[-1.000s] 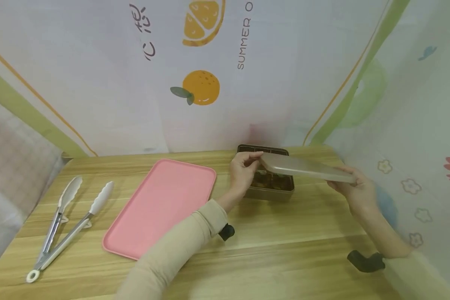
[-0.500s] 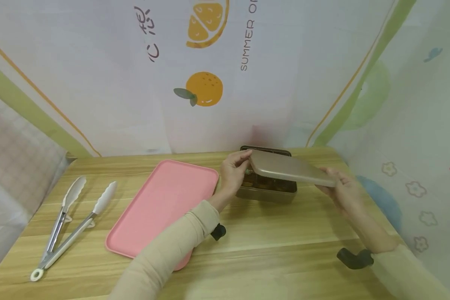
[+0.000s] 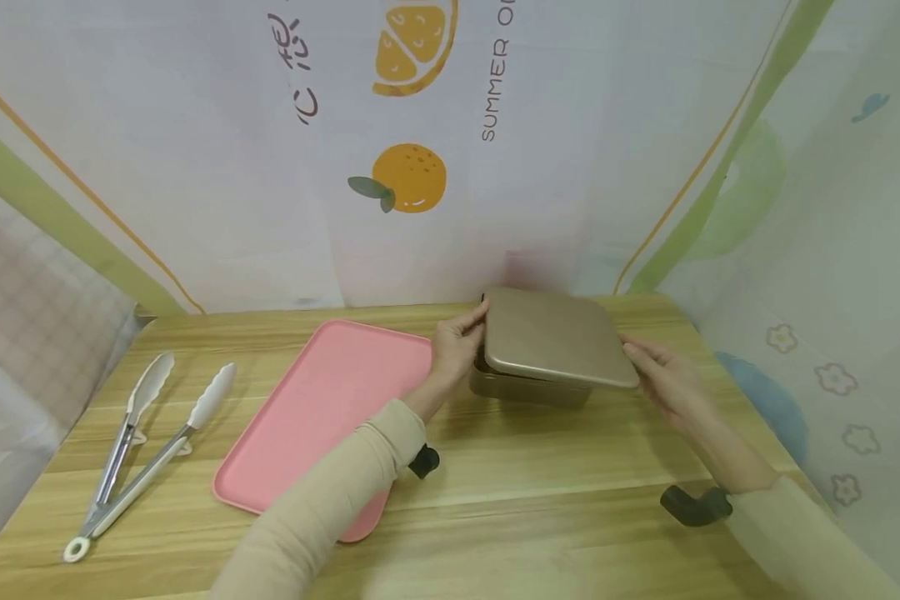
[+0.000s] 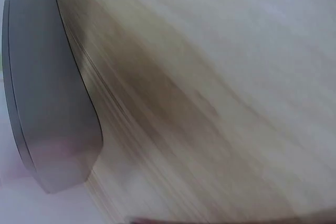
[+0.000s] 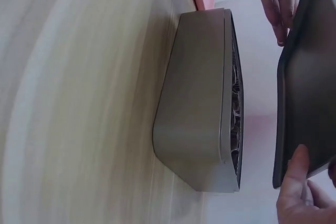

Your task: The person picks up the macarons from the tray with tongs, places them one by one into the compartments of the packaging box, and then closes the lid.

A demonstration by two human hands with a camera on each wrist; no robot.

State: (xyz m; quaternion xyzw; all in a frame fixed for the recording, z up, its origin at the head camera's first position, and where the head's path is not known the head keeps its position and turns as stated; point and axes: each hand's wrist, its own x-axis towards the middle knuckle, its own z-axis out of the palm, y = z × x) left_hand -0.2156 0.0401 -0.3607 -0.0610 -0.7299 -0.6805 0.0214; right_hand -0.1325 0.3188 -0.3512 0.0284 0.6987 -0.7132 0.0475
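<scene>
A brown metallic lid (image 3: 555,333) is held between both hands over a matching rectangular box (image 3: 531,389) at the back of the table. At the lid's left edge, my left hand (image 3: 453,346) pinches it with fingertips and thumb. My right hand (image 3: 667,379) grips the right edge, thumb on one face. The right wrist view shows the lid's underside (image 5: 315,72) tilted, with a gap between it and the box rim. Inside the box (image 5: 194,98), only the upper edges of dark contents show. The left wrist view catches just the box's side (image 4: 50,87).
Left of the box lies a pink tray (image 3: 337,400), partly under the left sleeve. Farther left, spread tongs (image 3: 146,467) with white tips rest on the wooden table (image 3: 540,517). A fruit-print curtain (image 3: 555,150) hangs right behind the box.
The lid has moved left and lower over the box, its top now facing the head camera and covering the box opening. Both hands moved left with it, keeping their hold.
</scene>
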